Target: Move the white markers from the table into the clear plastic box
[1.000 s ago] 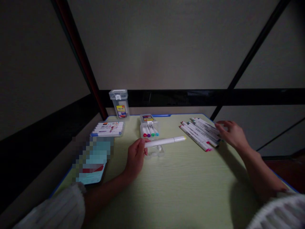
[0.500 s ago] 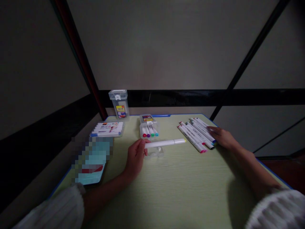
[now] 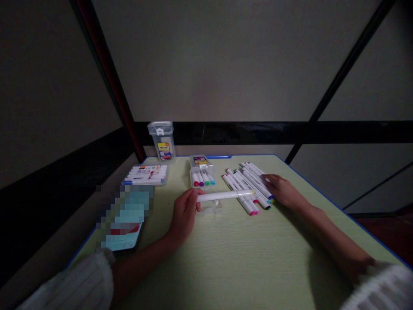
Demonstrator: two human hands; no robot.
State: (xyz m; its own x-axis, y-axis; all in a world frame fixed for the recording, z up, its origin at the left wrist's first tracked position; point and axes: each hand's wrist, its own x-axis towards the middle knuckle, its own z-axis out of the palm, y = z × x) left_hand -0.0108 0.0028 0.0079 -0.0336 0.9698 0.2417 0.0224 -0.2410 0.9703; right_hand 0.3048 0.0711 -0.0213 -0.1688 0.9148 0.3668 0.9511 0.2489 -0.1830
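My left hand [image 3: 183, 212] is closed round one end of a white marker [image 3: 222, 196] with a yellow tip. The marker points right, level above the table, its far end in front of the loose marker pile. My right hand [image 3: 287, 191] lies against the right side of several white markers [image 3: 256, 180], fingers stretched out and touching them. These markers lie side by side on the table, with pink, red, black and blue ends towards me. Under the held marker sits a clear plastic piece [image 3: 211, 207], partly hidden by my left hand.
Behind stands a clear case [image 3: 202, 172] with several coloured-tip markers inside. A tall clear box [image 3: 163, 142] is at the back left, near a flat pack of pens [image 3: 146, 175]. A partly blurred phone-like object [image 3: 129, 224] lies left. A blue strip [image 3: 219, 157] rests along the back edge.
My right hand has slid the loose markers left and slightly nearer to me, so they now reach the tip of the held marker. My left hand stays almost still.
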